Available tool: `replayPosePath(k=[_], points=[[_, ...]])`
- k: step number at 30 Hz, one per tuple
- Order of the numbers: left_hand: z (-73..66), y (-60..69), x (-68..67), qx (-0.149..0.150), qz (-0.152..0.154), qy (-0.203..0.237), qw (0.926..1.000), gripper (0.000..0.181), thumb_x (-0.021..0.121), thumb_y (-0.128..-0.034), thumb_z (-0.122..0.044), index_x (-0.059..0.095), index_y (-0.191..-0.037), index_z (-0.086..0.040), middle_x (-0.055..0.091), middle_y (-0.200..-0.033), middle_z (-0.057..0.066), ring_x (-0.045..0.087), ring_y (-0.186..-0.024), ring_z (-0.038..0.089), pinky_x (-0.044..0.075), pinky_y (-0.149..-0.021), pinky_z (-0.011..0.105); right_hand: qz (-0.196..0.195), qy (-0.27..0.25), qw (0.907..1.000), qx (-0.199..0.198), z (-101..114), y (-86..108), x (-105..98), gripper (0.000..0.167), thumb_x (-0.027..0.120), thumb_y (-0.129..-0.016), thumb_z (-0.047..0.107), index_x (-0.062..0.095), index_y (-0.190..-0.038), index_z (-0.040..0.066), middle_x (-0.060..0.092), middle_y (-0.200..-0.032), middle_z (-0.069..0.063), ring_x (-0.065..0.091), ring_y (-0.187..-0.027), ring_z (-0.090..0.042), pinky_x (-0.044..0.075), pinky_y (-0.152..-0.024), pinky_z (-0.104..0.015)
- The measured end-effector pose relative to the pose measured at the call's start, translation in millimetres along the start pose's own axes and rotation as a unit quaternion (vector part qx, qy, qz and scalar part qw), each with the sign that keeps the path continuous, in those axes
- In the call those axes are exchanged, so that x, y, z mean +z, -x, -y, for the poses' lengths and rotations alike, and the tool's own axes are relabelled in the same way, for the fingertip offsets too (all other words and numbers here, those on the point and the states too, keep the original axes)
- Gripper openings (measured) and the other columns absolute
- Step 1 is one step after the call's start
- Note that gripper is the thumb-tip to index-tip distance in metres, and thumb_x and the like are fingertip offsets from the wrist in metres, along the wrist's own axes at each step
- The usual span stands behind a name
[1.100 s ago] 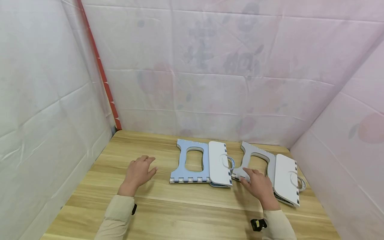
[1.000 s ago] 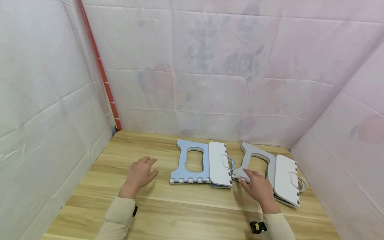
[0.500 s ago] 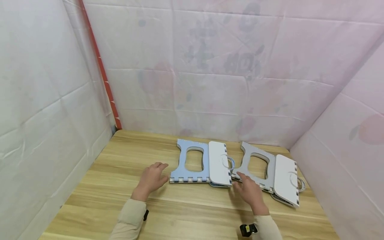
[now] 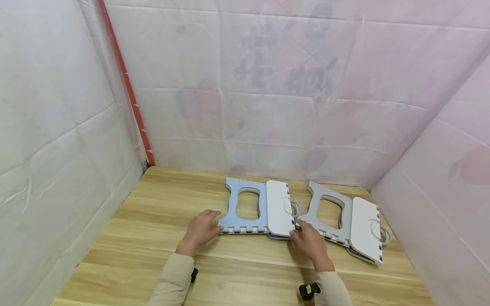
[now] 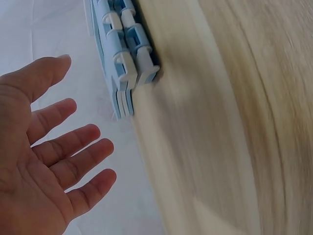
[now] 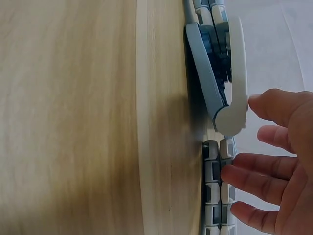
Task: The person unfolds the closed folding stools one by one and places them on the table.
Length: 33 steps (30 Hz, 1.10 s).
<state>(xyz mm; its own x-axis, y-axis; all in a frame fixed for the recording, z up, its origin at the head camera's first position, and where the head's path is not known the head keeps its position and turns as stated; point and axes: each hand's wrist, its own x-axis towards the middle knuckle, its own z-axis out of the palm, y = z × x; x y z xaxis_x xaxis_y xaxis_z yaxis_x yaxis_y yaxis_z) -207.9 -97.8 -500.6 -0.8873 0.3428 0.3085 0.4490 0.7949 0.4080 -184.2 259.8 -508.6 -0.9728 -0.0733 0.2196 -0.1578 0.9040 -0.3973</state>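
A folded blue step stool [image 4: 245, 223] lies flat on the table, with its white top panel [image 4: 278, 208] and round carry handle on the right. My left hand [image 4: 200, 230] hovers beside its lower left corner. In the left wrist view, a gap separates the spread fingers of the hand [image 5: 44, 161] from the stool's hinged edge [image 5: 120, 49]. At the lower right corner is my right hand [image 4: 311, 243]. The right wrist view has its thumb [image 6: 274, 105] at the white panel [image 6: 238, 73]; whether it touches, I cannot tell. Neither hand holds anything.
A folded grey step stool [image 4: 346, 223] lies angled on the right, its near left corner close to the blue one's handle. The wooden table [image 4: 245, 267] backs onto a pale cloth wall [image 4: 268, 119], with cloth on both sides.
My left hand has moved right, to the blue stool's corner. My right hand has left the grey stool's near edge and shifted left towards the blue stool. Both stools stay put.
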Motion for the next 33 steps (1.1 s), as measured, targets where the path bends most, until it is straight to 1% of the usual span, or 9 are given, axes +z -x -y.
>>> replayPosePath(k=[4,10,12,16,18,22,25,29,33], points=[[-3.0,-0.7,5.4,0.003,0.014,0.004,0.9999,0.047,0.074,-0.0797,-0.028,0.061,-0.118,-0.005,0.06,-0.112,0.014,0.059,-0.099,0.03,0.049,-0.076,0.046,0.004,-0.004,0.9999,0.016,1.3,-0.4,1.4,0.049,0.065,-0.086,0.023,0.053,-0.125,-0.004,0.058,-0.112,-0.026,0.057,-0.094,-0.042,0.046,-0.075,-0.054],[-5.2,-1.2,10.4,-0.016,0.027,-0.01,0.9995,0.045,0.076,-0.0774,-0.028,0.064,-0.114,-0.005,0.063,-0.104,0.013,0.061,-0.091,0.028,0.05,-0.069,0.044,0.01,-0.012,0.9995,0.027,1.7,-2.6,6.8,0.041,0.063,-0.088,0.023,0.058,-0.117,-0.006,0.061,-0.107,-0.023,0.058,-0.095,-0.041,0.046,-0.078,-0.053],[-5.6,-1.6,11.0,-0.023,0.034,-0.008,0.9991,0.045,0.077,-0.0764,-0.027,0.064,-0.113,-0.004,0.063,-0.102,0.013,0.061,-0.09,0.028,0.049,-0.067,0.044,0.009,-0.019,0.9994,0.027,1.3,-3.4,8.6,0.038,0.062,-0.088,0.021,0.06,-0.114,-0.006,0.063,-0.101,-0.021,0.059,-0.091,-0.039,0.046,-0.075,-0.052],[-5.3,-4.0,13.4,-0.026,0.047,0.0,0.9986,0.047,0.077,-0.0757,-0.026,0.064,-0.113,-0.002,0.063,-0.104,0.014,0.06,-0.093,0.028,0.049,-0.072,0.045,0.001,-0.036,0.9988,0.033,0.8,-4.6,11.5,0.032,0.063,-0.088,0.02,0.063,-0.107,-0.005,0.065,-0.089,-0.015,0.061,-0.082,-0.034,0.047,-0.07,-0.049],[-4.8,-5.7,15.7,-0.028,0.052,0.009,0.9982,0.046,0.078,-0.0754,-0.024,0.064,-0.113,0.0,0.063,-0.106,0.014,0.06,-0.096,0.028,0.049,-0.076,0.043,0.001,-0.051,0.9979,0.041,1.3,-5.5,12.3,0.027,0.063,-0.088,0.02,0.064,-0.1,-0.004,0.064,-0.084,-0.011,0.06,-0.077,-0.031,0.047,-0.067,-0.046],[-4.5,-8.4,21.2,-0.04,0.06,0.033,0.9969,0.044,0.078,-0.0746,-0.018,0.064,-0.111,0.002,0.063,-0.107,0.015,0.059,-0.098,0.028,0.048,-0.082,0.04,0.011,-0.088,0.9942,0.062,3.6,-6.4,12.8,0.019,0.062,-0.09,0.019,0.058,-0.08,0.003,0.055,-0.067,-0.004,0.05,-0.061,-0.021,0.042,-0.057,-0.037],[-5.2,-9.6,24.7,-0.05,0.061,0.048,0.9958,0.041,0.078,-0.0732,-0.013,0.065,-0.107,0.005,0.063,-0.105,0.018,0.059,-0.097,0.031,0.047,-0.083,0.041,0.018,-0.108,0.9915,0.071,6.4,-6.5,11.8,0.025,0.061,-0.091,0.016,0.049,-0.07,0.007,0.043,-0.057,-0.001,0.04,-0.052,-0.016,0.034,-0.051,-0.031],[-6.5,-12.0,26.9,-0.067,0.057,0.057,0.9945,0.04,0.079,-0.0718,-0.011,0.065,-0.105,0.007,0.064,-0.103,0.019,0.06,-0.097,0.032,0.048,-0.083,0.041,0.014,-0.107,0.9912,0.077,10.4,-7.7,10.9,0.029,0.06,-0.091,0.014,0.045,-0.067,0.007,0.038,-0.055,0.0,0.036,-0.05,-0.015,0.032,-0.049,-0.03],[-6.0,-12.9,26.7,-0.083,0.052,0.062,0.9933,0.042,0.08,-0.0709,-0.01,0.065,-0.106,0.007,0.064,-0.104,0.019,0.06,-0.098,0.033,0.048,-0.083,0.041,0.009,-0.1,0.992,0.075,12.6,-9.3,12.6,0.028,0.06,-0.091,0.014,0.046,-0.068,0.007,0.039,-0.056,0.0,0.037,-0.051,-0.015,0.033,-0.049,-0.03]])
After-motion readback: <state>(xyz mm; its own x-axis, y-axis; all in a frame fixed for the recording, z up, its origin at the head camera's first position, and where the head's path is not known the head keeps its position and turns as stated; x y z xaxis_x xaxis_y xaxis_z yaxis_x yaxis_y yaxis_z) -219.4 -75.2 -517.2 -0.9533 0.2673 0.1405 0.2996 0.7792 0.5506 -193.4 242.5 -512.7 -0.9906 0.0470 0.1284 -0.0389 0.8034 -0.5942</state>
